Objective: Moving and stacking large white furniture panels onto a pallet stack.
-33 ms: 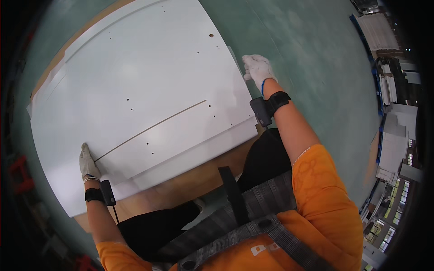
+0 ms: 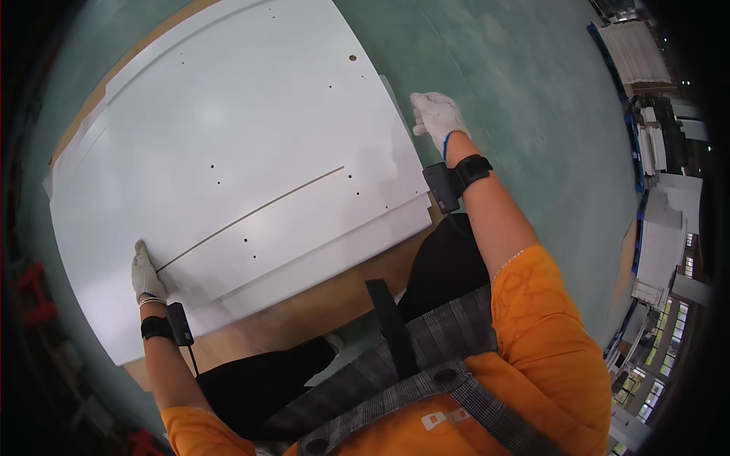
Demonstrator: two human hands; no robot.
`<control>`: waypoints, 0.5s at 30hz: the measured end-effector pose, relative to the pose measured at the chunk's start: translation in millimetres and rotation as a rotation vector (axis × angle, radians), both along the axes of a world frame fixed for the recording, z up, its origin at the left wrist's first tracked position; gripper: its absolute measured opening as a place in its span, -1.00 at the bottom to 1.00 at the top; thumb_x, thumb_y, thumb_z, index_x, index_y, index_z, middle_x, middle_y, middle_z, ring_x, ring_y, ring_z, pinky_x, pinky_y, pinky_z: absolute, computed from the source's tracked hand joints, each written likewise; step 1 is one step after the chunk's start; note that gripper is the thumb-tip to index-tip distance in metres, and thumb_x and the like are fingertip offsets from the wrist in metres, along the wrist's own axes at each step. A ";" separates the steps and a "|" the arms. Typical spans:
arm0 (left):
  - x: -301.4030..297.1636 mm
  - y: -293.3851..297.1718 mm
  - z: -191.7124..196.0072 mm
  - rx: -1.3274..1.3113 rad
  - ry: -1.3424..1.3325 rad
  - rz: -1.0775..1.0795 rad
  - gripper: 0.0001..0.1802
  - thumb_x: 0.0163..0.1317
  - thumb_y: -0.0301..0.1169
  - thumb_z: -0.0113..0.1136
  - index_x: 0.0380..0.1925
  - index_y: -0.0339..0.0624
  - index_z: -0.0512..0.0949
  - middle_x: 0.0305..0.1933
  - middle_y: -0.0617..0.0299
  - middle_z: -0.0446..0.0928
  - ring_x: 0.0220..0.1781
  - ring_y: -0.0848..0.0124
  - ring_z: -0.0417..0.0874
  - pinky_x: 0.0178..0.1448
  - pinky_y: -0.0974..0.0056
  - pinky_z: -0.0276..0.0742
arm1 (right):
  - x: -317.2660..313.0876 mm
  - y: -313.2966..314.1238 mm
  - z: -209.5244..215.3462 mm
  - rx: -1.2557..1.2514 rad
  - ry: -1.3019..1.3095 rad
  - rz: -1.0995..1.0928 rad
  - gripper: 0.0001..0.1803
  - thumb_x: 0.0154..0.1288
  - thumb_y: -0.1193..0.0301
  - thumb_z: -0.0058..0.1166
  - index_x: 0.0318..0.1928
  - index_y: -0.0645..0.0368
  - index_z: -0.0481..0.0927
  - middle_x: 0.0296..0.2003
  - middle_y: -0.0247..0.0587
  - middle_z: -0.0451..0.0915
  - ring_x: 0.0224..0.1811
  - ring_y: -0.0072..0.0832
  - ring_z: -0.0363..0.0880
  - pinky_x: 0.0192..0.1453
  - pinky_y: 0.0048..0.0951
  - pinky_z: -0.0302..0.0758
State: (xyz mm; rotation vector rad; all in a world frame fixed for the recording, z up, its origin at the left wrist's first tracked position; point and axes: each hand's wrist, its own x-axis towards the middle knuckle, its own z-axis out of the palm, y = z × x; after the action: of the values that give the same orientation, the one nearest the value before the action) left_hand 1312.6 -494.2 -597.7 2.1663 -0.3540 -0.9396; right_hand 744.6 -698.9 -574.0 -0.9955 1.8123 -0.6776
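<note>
A large white panel (image 2: 251, 137) with drilled holes and a long thin groove (image 2: 251, 218) lies flat on other white boards (image 2: 334, 266). My left hand (image 2: 144, 275), in a white knit glove, rests on the white surface at the groove's left end. Its fingers stretch away from me, and it holds nothing that I can see. Just off the panel's right edge, my gloved right hand (image 2: 439, 118) hovers over the floor with fingers curled in. Nothing shows in it, though the palm is partly hidden.
Brown board (image 2: 304, 311) shows under the white stack along its near side. Green floor (image 2: 525, 129) surrounds it. Stacked pale panels (image 2: 635, 53) stand at the far right, with more boards (image 2: 660, 235) nearer. A red object (image 2: 34, 292) is at the left rim.
My right hand has shifted very slightly to the right. The panel appears a few pixels further left and up in view. My left hand keeps its place on it.
</note>
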 end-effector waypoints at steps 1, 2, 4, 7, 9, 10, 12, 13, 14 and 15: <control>3.1 -0.3 -0.3 0.012 0.036 0.023 -0.18 0.29 0.19 -0.01 0.25 -0.35 0.28 0.21 0.03 0.42 0.19 0.25 0.44 0.23 0.20 0.39 | -6.5 5.6 1.8 0.039 -0.003 0.029 -0.69 0.29 0.27 0.08 -0.20 0.32 0.55 -0.39 -0.25 0.48 -0.42 -0.49 0.46 -0.30 -0.40 0.57; 6.4 0.9 -1.7 0.016 0.038 0.018 -0.18 0.29 0.19 -0.01 0.25 -0.35 0.28 0.21 0.03 0.42 0.19 0.25 0.44 0.23 0.20 0.39 | -9.3 12.0 1.7 0.043 -0.001 0.024 -0.69 0.29 0.27 0.08 -0.20 0.32 0.55 -0.39 -0.25 0.48 -0.42 -0.49 0.46 -0.30 -0.40 0.57; 8.4 2.4 -2.4 0.057 -0.047 -0.036 -0.17 0.29 0.19 -0.02 0.26 -0.34 0.28 0.23 0.02 0.41 0.20 0.24 0.44 0.23 0.18 0.38 | -14.4 24.2 2.2 0.271 0.008 0.169 -0.69 0.30 0.27 0.06 -0.21 0.33 0.56 -0.37 -0.21 0.54 -0.39 -0.45 0.52 -0.24 -0.39 0.58; 5.6 0.9 0.2 0.078 -0.073 -0.039 -0.17 0.28 0.22 -0.05 0.23 -0.34 0.34 0.18 0.03 0.45 0.14 0.21 0.49 0.22 0.18 0.39 | -19.0 37.9 -6.5 0.363 0.032 0.314 -0.67 0.27 0.30 0.08 -0.19 0.39 0.58 -0.30 -0.11 0.60 -0.33 -0.40 0.58 -0.19 -0.38 0.58; 13.0 -0.7 3.3 0.136 -0.144 -0.097 -0.17 0.28 0.23 -0.04 0.21 -0.35 0.37 0.14 0.02 0.48 0.11 0.19 0.50 0.21 0.19 0.39 | -16.8 43.9 -10.4 0.346 0.088 0.413 -0.63 0.24 0.30 0.08 -0.11 0.39 0.60 -0.27 -0.10 0.63 -0.26 -0.38 0.61 -0.15 -0.35 0.57; 15.7 0.2 4.7 0.197 -0.216 -0.146 -0.17 0.27 0.23 -0.04 0.18 -0.36 0.40 0.09 0.01 0.51 0.08 0.17 0.52 0.21 0.19 0.39 | -14.1 48.9 -10.9 0.341 0.083 0.408 -0.63 0.24 0.30 0.08 -0.11 0.39 0.60 -0.27 -0.10 0.63 -0.26 -0.38 0.61 -0.15 -0.35 0.57; 21.3 -0.2 7.2 0.240 -0.277 -0.180 -0.17 0.27 0.22 -0.03 0.18 -0.38 0.40 0.09 -0.03 0.52 0.10 0.14 0.52 0.21 0.18 0.39 | -8.5 60.7 -11.1 0.205 0.246 0.416 -0.62 0.22 0.28 0.08 -0.06 0.31 0.61 -0.19 -0.09 0.64 -0.13 -0.33 0.61 -0.02 -0.33 0.53; 16.8 -4.7 9.1 0.285 -0.324 -0.214 -0.18 0.27 0.21 -0.03 0.17 -0.39 0.41 0.09 -0.08 0.53 0.12 0.10 0.53 0.21 0.17 0.39 | -9.9 65.1 -9.6 0.200 0.248 0.407 -0.62 0.22 0.28 0.08 -0.06 0.31 0.61 -0.19 -0.09 0.64 -0.13 -0.33 0.61 -0.02 -0.33 0.53; 12.4 -8.5 11.7 0.278 -0.326 -0.221 -0.18 0.27 0.21 -0.03 0.17 -0.39 0.41 0.09 -0.08 0.53 0.12 0.10 0.53 0.21 0.17 0.39 | -11.3 69.0 -7.9 0.154 0.278 0.406 -0.59 0.21 0.26 0.08 -0.04 0.30 0.60 -0.11 -0.08 0.63 -0.06 -0.30 0.59 0.06 -0.32 0.50; 7.6 -12.2 14.2 0.393 -0.446 -0.282 -0.19 0.27 0.18 -0.02 0.17 -0.40 0.41 0.12 -0.13 0.51 0.16 0.07 0.51 0.24 0.14 0.37 | -12.5 72.3 -6.5 0.107 0.308 0.405 -0.57 0.20 0.24 0.08 -0.02 0.28 0.60 -0.04 -0.07 0.62 0.01 -0.27 0.58 0.14 -0.31 0.46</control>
State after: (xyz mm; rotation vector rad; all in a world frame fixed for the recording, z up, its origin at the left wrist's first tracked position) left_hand 1320.2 -506.3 -583.5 2.7431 -0.7591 -0.7047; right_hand 732.1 -626.6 -580.5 -1.3994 1.8031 -0.1833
